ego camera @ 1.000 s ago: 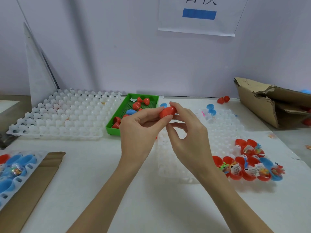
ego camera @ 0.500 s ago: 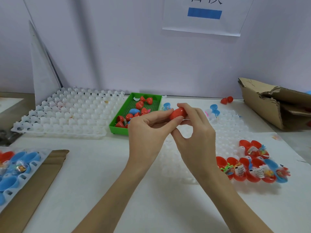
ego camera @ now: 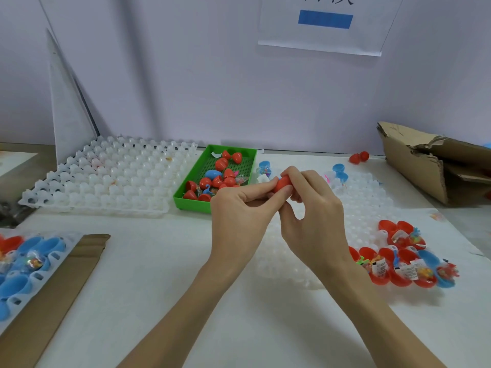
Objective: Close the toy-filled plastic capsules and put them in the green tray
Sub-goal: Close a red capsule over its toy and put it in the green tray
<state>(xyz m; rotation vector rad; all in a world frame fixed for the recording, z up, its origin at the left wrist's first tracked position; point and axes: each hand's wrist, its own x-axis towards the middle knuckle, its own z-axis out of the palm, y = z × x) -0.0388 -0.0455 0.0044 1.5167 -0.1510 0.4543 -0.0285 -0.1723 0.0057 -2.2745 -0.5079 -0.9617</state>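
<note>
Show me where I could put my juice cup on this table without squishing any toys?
The bare white table between the cardboard strip and the person's left hand is free, below the empty white tray. It is crowded by the open capsules on the right and in the green tray.

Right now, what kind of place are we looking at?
Probably a manual packing or assembly bench, not a home. White multi-cell trays cover the table, open toy-filled capsules lie in batches, a green tray collects closed ones, and a torn cardboard box sits nearby.
</note>
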